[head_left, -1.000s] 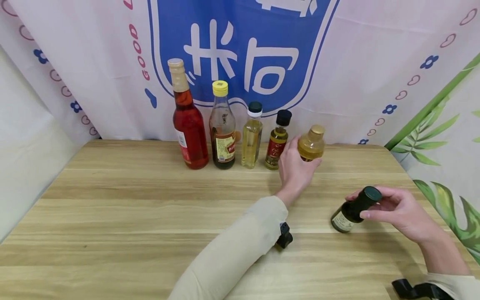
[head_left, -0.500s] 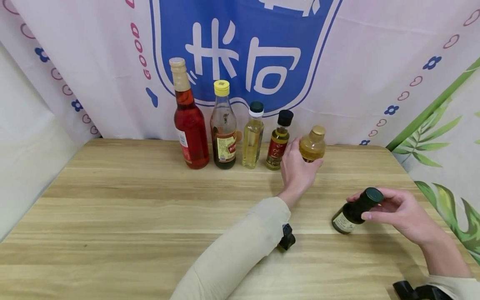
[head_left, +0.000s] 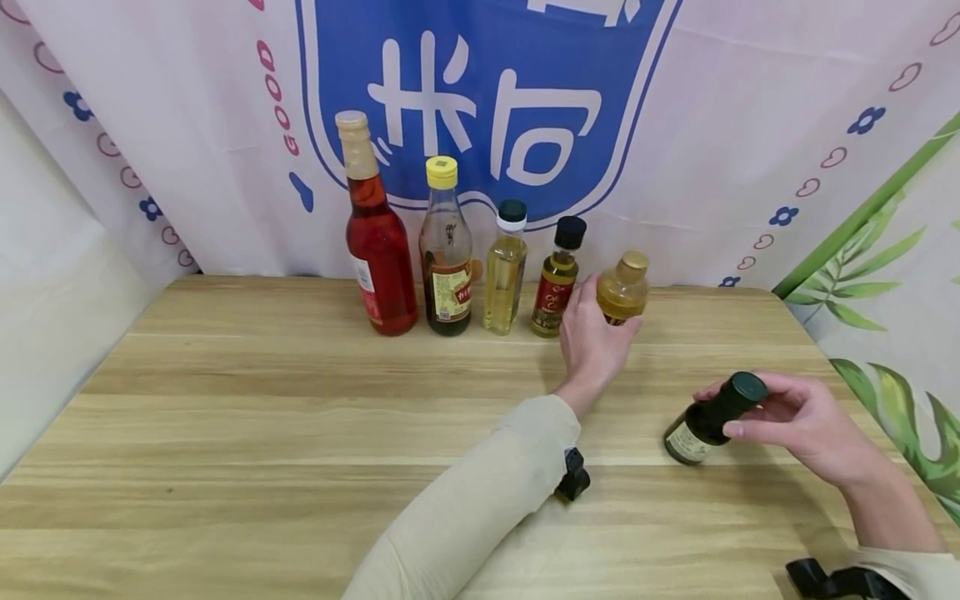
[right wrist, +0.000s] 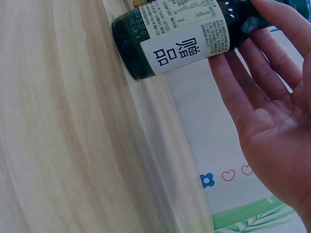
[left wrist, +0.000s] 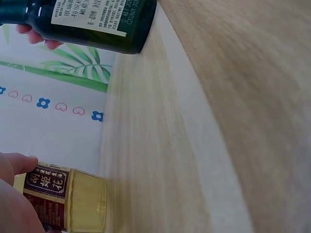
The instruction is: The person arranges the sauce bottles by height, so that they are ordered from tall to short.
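My left hand (head_left: 596,333) grips a squat bottle of yellow oil (head_left: 624,287) with a gold cap, at the back right of the table. Its dark red label (left wrist: 46,194) shows in the left wrist view. My right hand (head_left: 806,429) pinches a dark green bottle (head_left: 705,429) round its neck, thumb on the near side and fingers behind. That bottle leans to the right, its base low over the table at the front right. A white printed label (right wrist: 184,36) faces the right wrist camera.
Left of my left hand stand a small oil bottle with a red label (head_left: 553,296), a clear square bottle (head_left: 504,283), a yellow-capped sauce bottle (head_left: 447,275) and a tall red bottle (head_left: 380,258). A printed curtain (head_left: 247,200) hangs behind the wooden table (head_left: 300,467).
Both hands keep their grips and the bottles stay in place. Only the head view shifts slightly.
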`<action>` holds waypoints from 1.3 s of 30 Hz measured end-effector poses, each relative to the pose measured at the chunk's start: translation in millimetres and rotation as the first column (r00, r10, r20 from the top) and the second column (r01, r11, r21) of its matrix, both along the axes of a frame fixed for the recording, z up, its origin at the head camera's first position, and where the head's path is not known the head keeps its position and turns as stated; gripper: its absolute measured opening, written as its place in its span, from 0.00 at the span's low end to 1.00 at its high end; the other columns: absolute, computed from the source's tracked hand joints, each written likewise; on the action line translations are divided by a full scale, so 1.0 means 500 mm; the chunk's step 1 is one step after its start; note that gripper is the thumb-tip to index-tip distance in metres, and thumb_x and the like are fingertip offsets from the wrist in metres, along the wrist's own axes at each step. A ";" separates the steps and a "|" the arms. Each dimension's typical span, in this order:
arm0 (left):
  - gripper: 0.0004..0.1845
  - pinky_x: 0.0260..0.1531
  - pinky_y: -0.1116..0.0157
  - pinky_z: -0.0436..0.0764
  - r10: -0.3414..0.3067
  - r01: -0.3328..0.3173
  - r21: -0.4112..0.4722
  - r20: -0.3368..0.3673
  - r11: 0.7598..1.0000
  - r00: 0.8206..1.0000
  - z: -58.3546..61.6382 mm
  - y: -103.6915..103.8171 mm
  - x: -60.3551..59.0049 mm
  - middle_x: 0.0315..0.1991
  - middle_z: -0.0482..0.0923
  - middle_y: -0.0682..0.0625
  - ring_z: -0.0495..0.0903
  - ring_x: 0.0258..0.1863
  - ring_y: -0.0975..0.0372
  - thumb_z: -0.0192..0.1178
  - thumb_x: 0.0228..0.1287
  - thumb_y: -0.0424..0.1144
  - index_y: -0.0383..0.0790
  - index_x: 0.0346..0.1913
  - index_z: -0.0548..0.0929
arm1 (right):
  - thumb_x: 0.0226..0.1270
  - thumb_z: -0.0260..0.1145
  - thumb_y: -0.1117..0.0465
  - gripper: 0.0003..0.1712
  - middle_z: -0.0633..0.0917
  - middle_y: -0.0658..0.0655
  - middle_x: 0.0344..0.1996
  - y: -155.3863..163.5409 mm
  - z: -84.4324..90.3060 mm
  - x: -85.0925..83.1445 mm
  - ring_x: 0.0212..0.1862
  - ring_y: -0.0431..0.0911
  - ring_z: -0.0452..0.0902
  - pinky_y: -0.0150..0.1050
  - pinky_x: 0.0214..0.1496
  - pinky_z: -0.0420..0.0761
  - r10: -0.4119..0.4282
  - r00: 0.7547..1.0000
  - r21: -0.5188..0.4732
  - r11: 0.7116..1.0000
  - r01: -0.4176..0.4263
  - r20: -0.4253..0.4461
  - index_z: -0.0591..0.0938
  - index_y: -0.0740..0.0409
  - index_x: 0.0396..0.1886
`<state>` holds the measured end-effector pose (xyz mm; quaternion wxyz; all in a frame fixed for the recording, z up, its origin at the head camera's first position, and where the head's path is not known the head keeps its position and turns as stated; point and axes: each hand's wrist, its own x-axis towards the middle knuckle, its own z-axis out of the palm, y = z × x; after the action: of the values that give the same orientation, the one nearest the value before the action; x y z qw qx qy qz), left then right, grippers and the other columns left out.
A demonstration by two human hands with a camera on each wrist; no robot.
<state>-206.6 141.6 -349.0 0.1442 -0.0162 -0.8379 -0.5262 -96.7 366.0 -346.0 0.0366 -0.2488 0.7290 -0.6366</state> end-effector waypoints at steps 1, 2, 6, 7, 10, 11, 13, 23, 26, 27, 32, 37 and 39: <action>0.41 0.58 0.60 0.79 0.003 -0.003 -0.006 0.001 1.000 1.000 0.000 0.000 0.000 0.60 0.78 0.52 0.80 0.57 0.57 0.79 0.46 0.44 0.47 0.66 0.73 | 0.52 0.58 0.90 0.25 0.85 0.67 0.51 0.000 0.000 0.000 0.55 0.50 0.84 0.36 0.47 0.86 0.002 1.000 -0.001 1.000 -0.002 -0.001 0.75 0.82 0.53; 0.41 0.58 0.60 0.79 0.005 -0.005 -0.010 0.001 1.000 1.000 0.000 0.000 0.000 0.60 0.78 0.52 0.80 0.57 0.57 0.79 0.46 0.45 0.47 0.66 0.72 | 0.52 0.58 0.90 0.25 0.85 0.67 0.51 0.000 0.000 -0.001 0.55 0.50 0.84 0.36 0.47 0.86 0.003 1.000 -0.002 1.000 -0.003 0.000 0.75 0.82 0.53; 0.42 0.59 0.59 0.79 0.003 -0.003 -0.004 0.008 1.000 1.000 0.002 -0.001 0.001 0.60 0.78 0.53 0.79 0.58 0.58 0.78 0.47 0.45 0.48 0.67 0.71 | 0.52 0.58 0.90 0.25 0.85 0.67 0.51 0.000 0.000 -0.002 0.55 0.50 0.84 0.36 0.47 0.86 0.004 1.000 0.000 1.000 -0.004 -0.001 0.75 0.82 0.53; 0.42 0.59 0.59 0.79 0.000 0.000 0.006 0.007 1.000 1.000 0.002 -0.002 0.001 0.60 0.78 0.53 0.79 0.59 0.58 0.78 0.47 0.45 0.49 0.67 0.71 | 0.52 0.59 0.91 0.25 0.85 0.67 0.51 0.000 0.000 -0.002 0.55 0.50 0.84 0.36 0.47 0.86 0.005 1.000 -0.001 1.000 -0.005 -0.002 0.75 0.82 0.53; 0.42 0.59 0.58 0.79 -0.010 0.010 0.049 0.006 0.999 1.000 0.003 -0.002 0.000 0.60 0.78 0.54 0.79 0.59 0.58 0.78 0.48 0.46 0.49 0.68 0.71 | 0.52 0.58 0.91 0.25 0.85 0.67 0.51 0.000 0.000 -0.003 0.55 0.50 0.84 0.36 0.47 0.86 0.012 1.000 -0.009 1.000 -0.012 -0.004 0.75 0.82 0.53; 0.42 0.58 0.58 0.79 -0.012 0.012 0.063 0.006 0.998 1.000 0.003 -0.002 0.000 0.60 0.78 0.54 0.79 0.59 0.58 0.78 0.48 0.47 0.50 0.68 0.71 | 0.52 0.58 0.91 0.26 0.85 0.67 0.51 0.000 0.000 -0.004 0.55 0.50 0.84 0.36 0.47 0.86 0.015 1.000 -0.012 1.000 -0.015 -0.004 0.75 0.82 0.53; 0.41 0.57 0.58 0.79 -0.015 0.014 0.086 0.006 0.996 1.000 0.004 -0.002 0.000 0.60 0.78 0.54 0.79 0.58 0.59 0.77 0.49 0.50 0.50 0.68 0.71 | 0.51 0.58 0.91 0.26 0.85 0.67 0.51 0.000 0.000 -0.004 0.55 0.50 0.84 0.36 0.48 0.86 0.025 1.000 -0.018 1.000 -0.025 -0.009 0.75 0.83 0.53; 0.36 0.57 0.58 0.78 -0.008 0.005 0.179 0.016 0.984 1.000 0.014 0.000 -0.003 0.60 0.79 0.56 0.79 0.58 0.60 0.73 0.54 0.55 0.54 0.66 0.74 | 0.50 0.59 0.91 0.27 0.83 0.69 0.54 -0.002 -0.004 -0.006 0.58 0.50 0.82 0.36 0.53 0.84 0.050 0.999 0.006 0.999 -0.050 -0.014 0.75 0.83 0.54; 0.35 0.55 0.59 0.79 -0.001 -0.003 0.176 0.021 0.984 1.000 0.015 -0.001 -0.004 0.58 0.80 0.56 0.79 0.57 0.61 0.73 0.53 0.55 0.54 0.65 0.75 | 0.51 0.59 0.91 0.27 0.83 0.69 0.55 -0.003 -0.005 -0.005 0.58 0.50 0.82 0.36 0.53 0.84 0.063 0.998 0.013 0.998 -0.062 -0.013 0.75 0.83 0.54; 0.35 0.55 0.60 0.80 0.000 -0.004 0.171 0.022 0.985 1.000 0.016 -0.001 -0.004 0.58 0.80 0.56 0.80 0.57 0.61 0.73 0.53 0.56 0.54 0.65 0.75 | 0.51 0.58 0.91 0.27 0.83 0.69 0.55 -0.003 -0.006 -0.005 0.59 0.51 0.82 0.36 0.54 0.84 0.069 0.998 0.014 0.998 -0.069 -0.014 0.75 0.83 0.54; 0.35 0.51 0.61 0.81 -0.010 0.004 0.150 0.037 0.989 0.999 0.021 -0.001 -0.003 0.57 0.80 0.56 0.81 0.55 0.60 0.73 0.54 0.55 0.54 0.65 0.74 | 0.52 0.57 0.91 0.26 0.83 0.69 0.55 -0.003 -0.007 -0.005 0.58 0.51 0.82 0.36 0.52 0.84 0.078 0.996 0.020 0.997 -0.077 -0.035 0.75 0.83 0.54; 0.35 0.48 0.62 0.82 -0.018 0.013 0.142 0.038 0.990 0.999 0.022 -0.003 -0.001 0.57 0.81 0.56 0.81 0.53 0.60 0.72 0.54 0.56 0.54 0.65 0.74 | 0.52 0.58 0.91 0.25 0.84 0.68 0.53 -0.004 -0.006 -0.004 0.56 0.50 0.84 0.37 0.47 0.86 0.038 0.998 0.029 0.999 -0.036 -0.047 0.77 0.82 0.52; 0.35 0.48 0.62 0.82 -0.020 0.014 0.144 0.037 0.989 0.999 0.021 -0.003 -0.001 0.56 0.81 0.56 0.81 0.53 0.60 0.72 0.54 0.56 0.54 0.65 0.74 | 0.51 0.59 0.91 0.25 0.85 0.67 0.52 -0.006 -0.007 -0.003 0.55 0.50 0.84 0.36 0.47 0.86 0.012 0.999 0.022 1.000 -0.011 -0.049 0.77 0.83 0.52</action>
<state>-207.0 140.1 -338.4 0.1245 -0.0029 -0.8002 -0.5867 -98.3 362.8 -349.3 0.0251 -0.2681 0.7352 -0.6220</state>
